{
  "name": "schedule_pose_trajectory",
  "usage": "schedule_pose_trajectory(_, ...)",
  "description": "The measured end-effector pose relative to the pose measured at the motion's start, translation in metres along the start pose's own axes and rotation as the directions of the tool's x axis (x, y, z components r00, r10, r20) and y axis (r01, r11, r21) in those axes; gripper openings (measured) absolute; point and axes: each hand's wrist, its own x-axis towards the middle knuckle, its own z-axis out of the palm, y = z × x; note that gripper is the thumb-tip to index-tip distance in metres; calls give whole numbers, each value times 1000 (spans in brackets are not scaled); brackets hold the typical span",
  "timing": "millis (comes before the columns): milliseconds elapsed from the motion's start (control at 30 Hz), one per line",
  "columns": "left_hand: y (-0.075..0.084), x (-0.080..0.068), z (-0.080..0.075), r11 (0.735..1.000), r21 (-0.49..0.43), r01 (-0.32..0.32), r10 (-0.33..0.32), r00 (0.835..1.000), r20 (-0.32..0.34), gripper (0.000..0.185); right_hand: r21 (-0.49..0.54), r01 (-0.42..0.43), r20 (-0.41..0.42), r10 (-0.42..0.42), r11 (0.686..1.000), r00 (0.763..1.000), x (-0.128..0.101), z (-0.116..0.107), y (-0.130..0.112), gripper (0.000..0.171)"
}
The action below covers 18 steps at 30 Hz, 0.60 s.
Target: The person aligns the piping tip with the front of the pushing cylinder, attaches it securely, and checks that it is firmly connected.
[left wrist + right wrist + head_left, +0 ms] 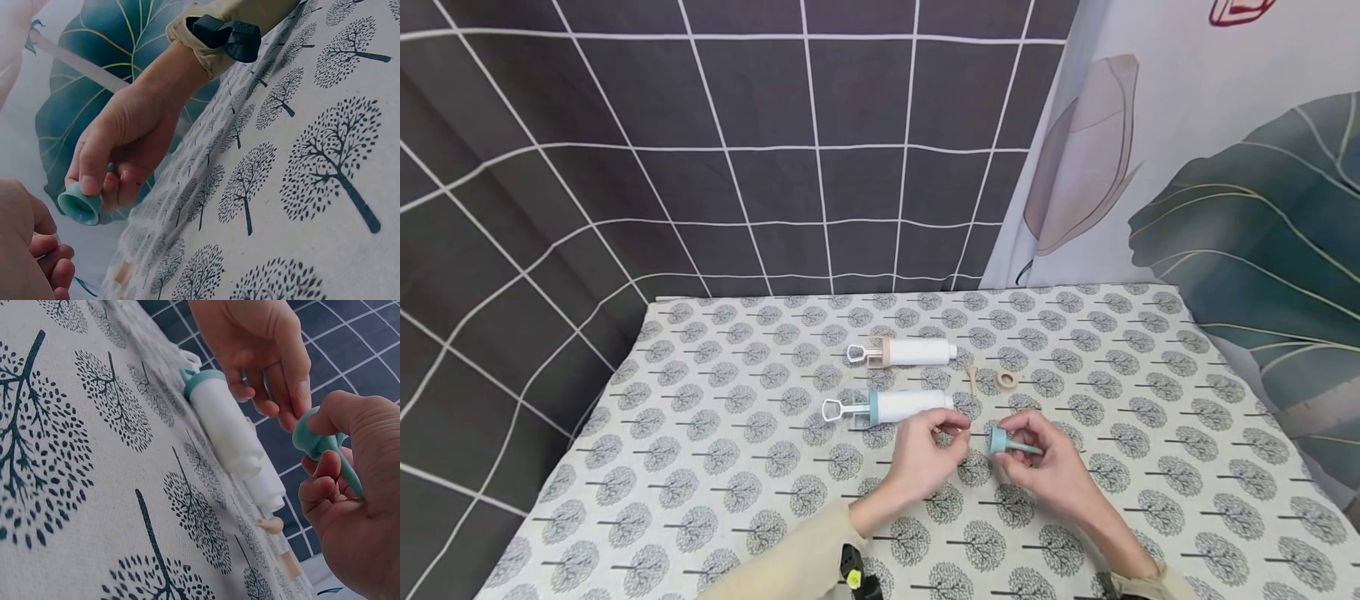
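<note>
My right hand (1051,467) pinches a teal nozzle piece (997,440) between thumb and fingers. It has a wide round cap end toward the left hand and a thin stem pointing back into the palm; the left wrist view shows its hollow opening. Close by on the left, my left hand (927,454) hovers with fingers loosely bent, fingertips close to the cap in the right wrist view; no held thing shows. Behind the left hand lies a plunger syringe (913,405) with a white barrel, teal collar and white loop handle.
Farther back lies a similar plunger syringe (917,351) with a beige collar. Right of the syringes are a small beige nozzle (972,380) and a beige ring (1006,381). A tree-print cloth (760,500) covers the table; a dark grid curtain (760,192) hangs behind.
</note>
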Motion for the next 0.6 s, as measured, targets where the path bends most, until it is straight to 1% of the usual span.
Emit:
schedule_pose_trajectory(67,0,1,-2,999,41,-29,29,999,-19,18,-3,13,2,-13,1000,1000,0,0,0,35)
schedule_pose_trajectory(133,-1,3,-5,993,98,-73,76,997,-32,19,-5,24,3,-24,1000,1000,0,-1,0,35)
schedule_pose_trajectory(233,-2,6,-10,977,173,-126,137,989,-52,21,-11,32,5,-32,999,999,-1,-1,0,36)
schedule_pose_trajectory(300,-3,8,-13,968,204,-149,166,984,-67,22,-12,34,6,-34,999,999,-1,-1,0,36)
schedule_pose_trajectory(400,-3,11,-18,963,219,-154,178,980,-91,21,-11,40,5,-40,999,999,0,-1,0,35)
schedule_pose_trajectory(467,-4,13,-20,962,232,-144,171,980,-102,21,-13,44,4,-44,999,999,0,-1,0,35)
schedule_pose_trajectory(600,-3,15,-25,967,236,-93,121,987,-107,22,-14,47,3,-47,999,999,0,-1,0,36)
